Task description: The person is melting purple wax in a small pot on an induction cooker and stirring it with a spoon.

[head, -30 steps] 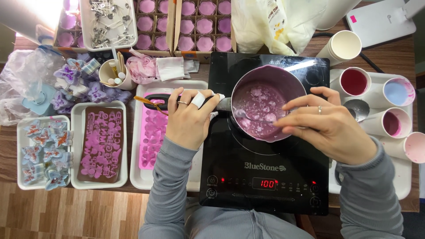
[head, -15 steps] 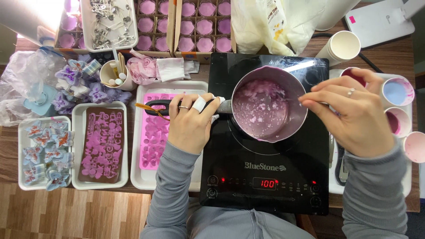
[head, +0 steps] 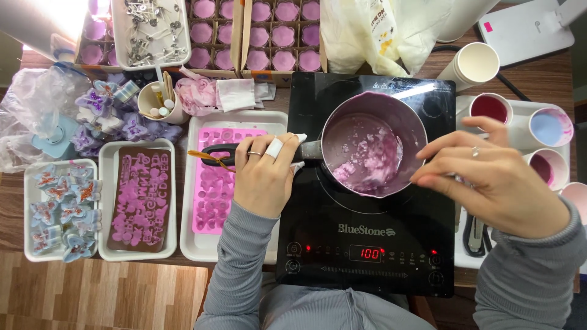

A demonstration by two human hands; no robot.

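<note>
Black cooktop (head: 367,238) bears saucepan (head: 416,131) of lumpy purple wax (head: 367,153); left hand (head: 266,174) grips handle (head: 214,150); right hand (head: 495,177) pinched, contents unclear.

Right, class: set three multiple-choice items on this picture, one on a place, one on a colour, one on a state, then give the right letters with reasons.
1. Where does the saucepan stand?
A. on the black cooktop
B. in a white tray
C. on the floor

2. What colour is the mix in the saucepan?
A. green
B. purple-pink
C. yellow

3. What is the left hand doing?
A. resting flat on the table
B. holding a paper cup
C. gripping the pan handle

Answers:
1 A, the pan sits on the cooktop's ring.
2 B, lumpy purple-pink liquid fills it.
3 C, its fingers wrap the black handle, while the right hand hovers beside the pan's rim.
</note>
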